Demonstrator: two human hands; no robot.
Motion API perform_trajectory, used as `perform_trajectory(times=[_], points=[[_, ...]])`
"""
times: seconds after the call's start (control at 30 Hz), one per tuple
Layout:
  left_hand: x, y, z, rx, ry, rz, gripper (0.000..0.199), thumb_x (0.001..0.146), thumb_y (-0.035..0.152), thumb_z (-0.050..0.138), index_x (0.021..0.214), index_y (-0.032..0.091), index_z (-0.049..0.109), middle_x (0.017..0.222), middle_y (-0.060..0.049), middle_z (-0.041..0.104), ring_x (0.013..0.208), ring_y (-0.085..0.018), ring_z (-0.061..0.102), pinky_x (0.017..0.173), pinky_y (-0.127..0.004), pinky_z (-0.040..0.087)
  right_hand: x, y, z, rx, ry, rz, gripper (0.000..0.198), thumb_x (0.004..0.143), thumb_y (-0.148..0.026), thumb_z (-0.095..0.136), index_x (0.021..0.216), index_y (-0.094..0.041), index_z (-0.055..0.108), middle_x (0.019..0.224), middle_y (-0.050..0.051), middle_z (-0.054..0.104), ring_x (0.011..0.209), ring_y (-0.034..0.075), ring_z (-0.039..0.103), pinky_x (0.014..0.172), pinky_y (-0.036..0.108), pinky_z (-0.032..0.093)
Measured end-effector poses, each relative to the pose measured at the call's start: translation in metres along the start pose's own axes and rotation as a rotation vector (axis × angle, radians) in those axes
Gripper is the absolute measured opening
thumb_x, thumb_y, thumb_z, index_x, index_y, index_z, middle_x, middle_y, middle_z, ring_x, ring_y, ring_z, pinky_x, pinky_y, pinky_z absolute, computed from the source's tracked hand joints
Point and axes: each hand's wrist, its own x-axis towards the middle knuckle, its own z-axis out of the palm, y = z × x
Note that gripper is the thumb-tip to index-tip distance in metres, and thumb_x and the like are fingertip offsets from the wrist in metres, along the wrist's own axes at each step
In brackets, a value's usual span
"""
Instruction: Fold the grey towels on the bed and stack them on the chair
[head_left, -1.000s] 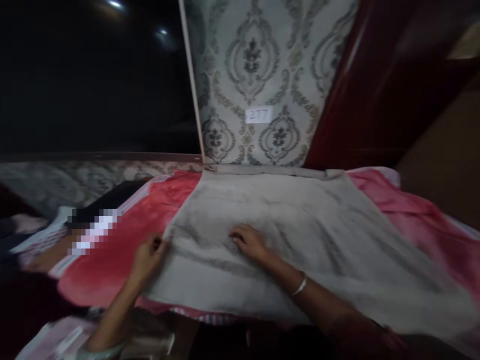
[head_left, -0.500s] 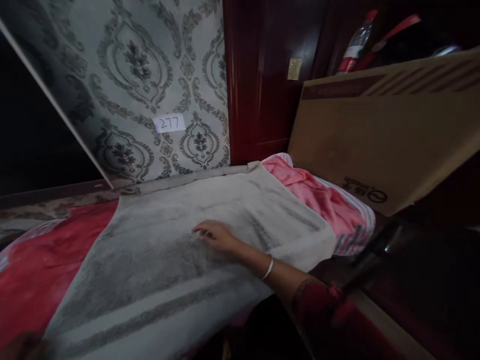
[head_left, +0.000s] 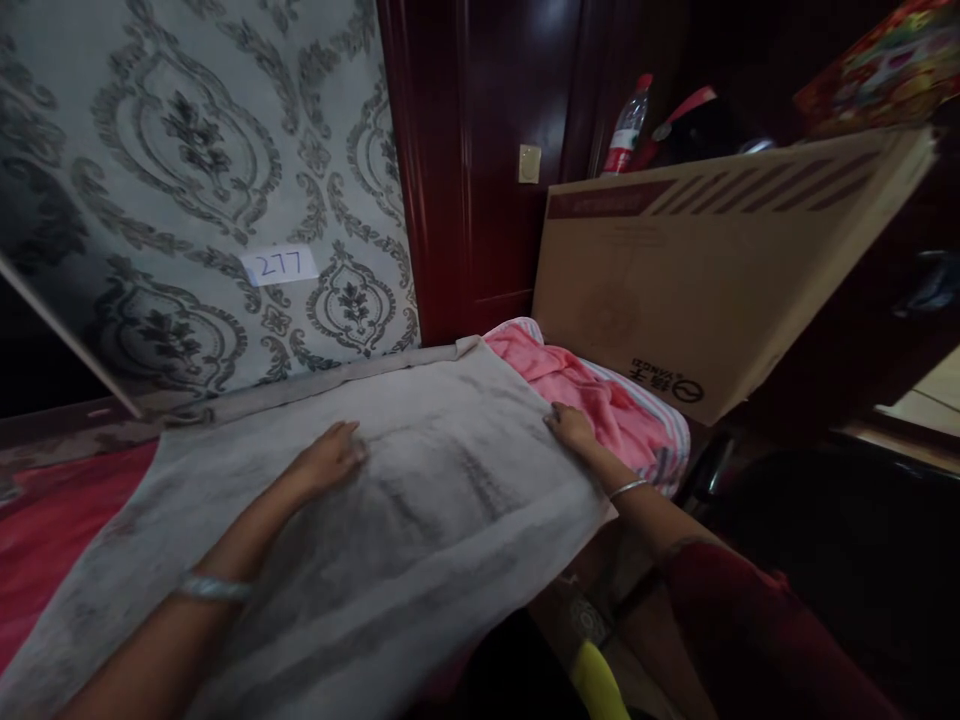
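A large grey-white cloth [head_left: 420, 500] with a brushed, shaded nap lies spread before me, its far edge folded into a narrow strip. My left hand [head_left: 334, 457] rests on its middle left part, fingers stretched forward and close together; a bracelet circles that wrist. At the cloth's right edge is my right hand [head_left: 571, 428], its fingers curled over the border. Under the cloth, a pink blanket [head_left: 592, 385] with a striped border shows on the right. Red fabric [head_left: 67, 530] shows on the left.
A large cardboard box [head_left: 637, 270] leans at the right. Behind it stand a red-capped bottle [head_left: 626, 130] and a colourful bag [head_left: 885, 70]. Patterned wallpaper [head_left: 315, 150] with a "277" label and a dark red door panel [head_left: 480, 120] border the far side. Something yellow [head_left: 596, 680] is below.
My left hand has come in from the lower left onto the cloth. My right hand has moved from the cloth's middle to its right edge. The view has turned right.
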Motion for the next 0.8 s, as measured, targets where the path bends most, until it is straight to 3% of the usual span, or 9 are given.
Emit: perform_trajectory(times=[0.1,0.2,0.3,0.4,0.5,0.6,0.7,0.8], points=[[0.016,0.013,0.059,0.124,-0.13,0.038,0.057,0.081,0.043,0.064,0.128,0.01,0.064,0.144,-0.024,0.057,0.139,-0.037,0.049,0.114,-0.048,0.04,0.007,-0.005,0.004,-0.041,-0.039,0.018,0.038,0.096,-0.032,0.056,0.128,-0.013,0.065,0.124,0.02,0.067,0.116,0.027,0.063,0.094,0.033,0.047],[0.001,0.015,0.106,0.455,-0.222,0.178,0.054,0.092,0.033,0.051,0.14,0.011,0.057,0.154,-0.024,0.045,0.146,-0.039,0.038,0.118,-0.058,0.029,0.016,-0.009,0.004,-0.028,-0.074,0.023,0.042,0.096,-0.033,0.057,0.132,-0.012,0.062,0.126,0.02,0.066,0.116,0.026,0.063,0.093,0.032,0.048],[-0.017,0.011,0.129,0.592,-0.192,0.283,0.052,0.097,0.033,0.043,0.144,0.014,0.056,0.155,-0.023,0.045,0.147,-0.04,0.037,0.117,-0.062,0.028,0.027,-0.01,0.0,0.032,-0.107,0.011,0.042,0.094,-0.029,0.06,0.132,-0.011,0.063,0.128,0.019,0.066,0.118,0.025,0.063,0.094,0.029,0.047],[-0.02,0.006,0.131,0.575,-0.167,0.308,0.051,0.097,0.033,0.043,0.142,0.013,0.058,0.155,-0.022,0.046,0.145,-0.04,0.038,0.116,-0.062,0.03,0.039,-0.013,-0.012,0.123,-0.149,-0.001,0.04,0.094,-0.027,0.059,0.13,-0.01,0.064,0.127,0.015,0.068,0.111,0.022,0.066,0.09,0.025,0.049],[-0.012,0.001,0.128,0.398,-0.161,0.385,0.048,0.093,0.03,0.044,0.133,0.012,0.064,0.151,-0.021,0.051,0.142,-0.037,0.044,0.117,-0.057,0.034,0.047,-0.032,-0.028,0.202,-0.19,-0.017,0.036,0.092,-0.025,0.059,0.124,-0.01,0.068,0.113,0.011,0.074,0.093,0.021,0.07,0.08,0.026,0.053],[-0.007,-0.001,0.125,0.091,-0.145,0.402,0.041,0.092,0.035,0.045,0.117,0.015,0.071,0.13,-0.018,0.067,0.125,-0.031,0.059,0.111,-0.049,0.043,0.036,-0.077,-0.031,0.277,-0.173,-0.099,0.035,0.092,-0.022,0.057,0.123,-0.013,0.07,0.109,0.007,0.075,0.093,0.021,0.07,0.079,0.027,0.054],[-0.002,-0.004,0.12,-0.264,-0.106,0.176,0.051,0.09,0.056,0.048,0.113,0.016,0.069,0.111,-0.015,0.073,0.103,-0.028,0.068,0.095,-0.044,0.054,-0.002,-0.132,-0.001,0.33,-0.165,-0.249,0.031,0.087,-0.021,0.063,0.115,-0.025,0.075,0.111,0.003,0.075,0.101,0.02,0.069,0.086,0.025,0.053],[0.005,-0.011,0.115,-0.575,-0.103,-0.122,0.076,0.084,0.072,0.05,0.131,0.013,0.06,0.109,-0.014,0.072,0.088,-0.024,0.071,0.08,-0.038,0.058,-0.056,-0.168,0.049,0.313,-0.238,-0.535,0.029,0.079,-0.019,0.069,0.103,-0.031,0.078,0.1,0.006,0.076,0.096,0.026,0.071,0.085,0.032,0.055]])
